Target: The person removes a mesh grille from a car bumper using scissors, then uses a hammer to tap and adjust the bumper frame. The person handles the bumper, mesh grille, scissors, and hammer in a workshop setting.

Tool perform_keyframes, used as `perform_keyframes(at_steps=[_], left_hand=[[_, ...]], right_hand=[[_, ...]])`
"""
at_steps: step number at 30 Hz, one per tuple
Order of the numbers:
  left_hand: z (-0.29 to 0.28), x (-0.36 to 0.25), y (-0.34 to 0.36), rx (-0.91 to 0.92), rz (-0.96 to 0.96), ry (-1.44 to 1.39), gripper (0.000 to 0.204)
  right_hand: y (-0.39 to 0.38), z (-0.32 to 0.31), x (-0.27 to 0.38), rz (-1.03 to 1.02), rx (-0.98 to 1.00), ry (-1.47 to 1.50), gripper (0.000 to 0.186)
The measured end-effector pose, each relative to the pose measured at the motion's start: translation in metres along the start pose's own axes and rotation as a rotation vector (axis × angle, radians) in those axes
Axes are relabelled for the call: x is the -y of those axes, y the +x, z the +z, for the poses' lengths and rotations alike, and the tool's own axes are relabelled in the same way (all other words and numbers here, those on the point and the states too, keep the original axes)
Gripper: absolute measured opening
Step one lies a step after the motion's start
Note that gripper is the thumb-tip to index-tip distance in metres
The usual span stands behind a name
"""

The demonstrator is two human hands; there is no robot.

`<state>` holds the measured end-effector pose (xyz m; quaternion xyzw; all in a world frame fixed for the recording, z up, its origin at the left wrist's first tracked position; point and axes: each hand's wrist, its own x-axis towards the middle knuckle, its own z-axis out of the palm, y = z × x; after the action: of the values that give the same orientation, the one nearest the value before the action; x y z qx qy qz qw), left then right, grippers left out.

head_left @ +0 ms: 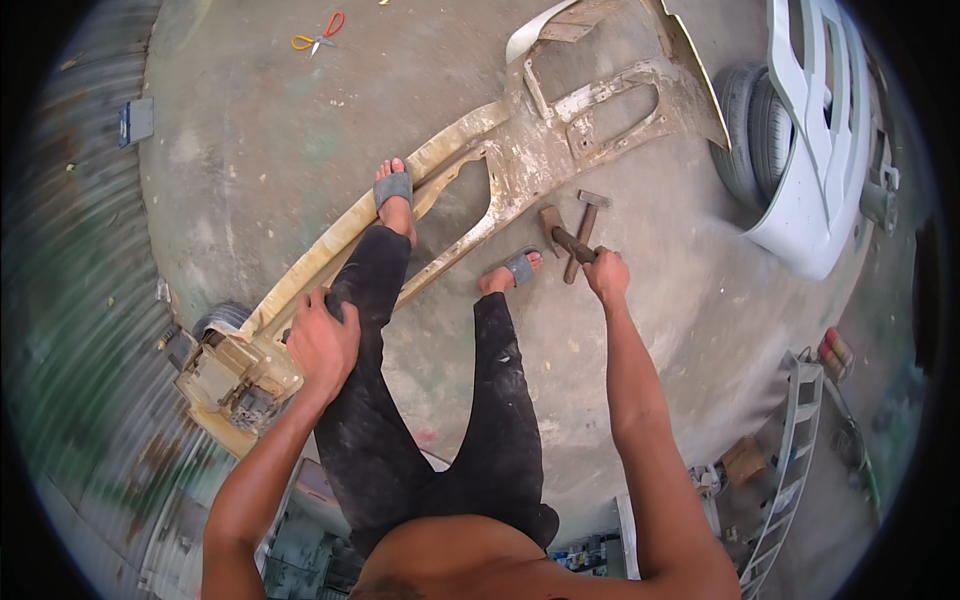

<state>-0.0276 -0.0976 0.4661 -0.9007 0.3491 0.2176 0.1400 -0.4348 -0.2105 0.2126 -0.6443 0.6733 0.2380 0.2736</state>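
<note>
My right hand (606, 274) is closed round the wooden handle of a hammer (572, 243), whose head points away from me, low over the floor. A second hammer (592, 208) with a metal head lies beneath and beside it. My left hand (324, 345) is by my left knee, above the near side of a worn, yellowish-white car bumper (455, 235). Its fingers are curled, and a dark patch shows between thumb and fingers; what it grips is mostly hidden. My left foot rests on the bumper, the right one on the floor beside it.
Scissors with red and yellow handles (320, 38) lie on the far floor. At the right, a white bumper (815, 190) leans by stacked tyres (750, 130). A metal ladder (795, 450) stands nearer, lower right. Corrugated sheeting (90, 300) borders the left.
</note>
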Motion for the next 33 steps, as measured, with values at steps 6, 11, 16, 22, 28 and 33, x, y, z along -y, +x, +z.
perform_keyframes(at_steps=[6, 11, 16, 22, 28, 33], left_hand=[[-0.002, -0.006, 0.001, -0.005, 0.021, 0.008, 0.037], [-0.002, -0.003, 0.002, -0.012, 0.021, 0.018, 0.036], [-0.003, -0.005, 0.003, -0.009, 0.005, 0.012, 0.036], [0.000, -0.002, 0.006, 0.001, 0.007, 0.015, 0.036], [0.001, 0.000, 0.003, -0.033, 0.020, 0.020, 0.038], [0.001, -0.008, 0.006, 0.047, -0.022, 0.039, 0.041]], right_hand=[[0.002, 0.003, -0.001, 0.010, 0.028, 0.000, 0.032], [-0.002, 0.010, 0.011, 0.036, 0.053, -0.012, 0.035], [0.001, -0.004, 0.005, 0.019, 0.080, -0.019, 0.034], [0.006, -0.013, -0.004, 0.007, 0.080, -0.042, 0.036], [0.002, 0.005, 0.002, -0.005, 0.049, -0.054, 0.032], [0.011, 0.027, -0.032, -0.105, -0.038, -0.016, 0.031]])
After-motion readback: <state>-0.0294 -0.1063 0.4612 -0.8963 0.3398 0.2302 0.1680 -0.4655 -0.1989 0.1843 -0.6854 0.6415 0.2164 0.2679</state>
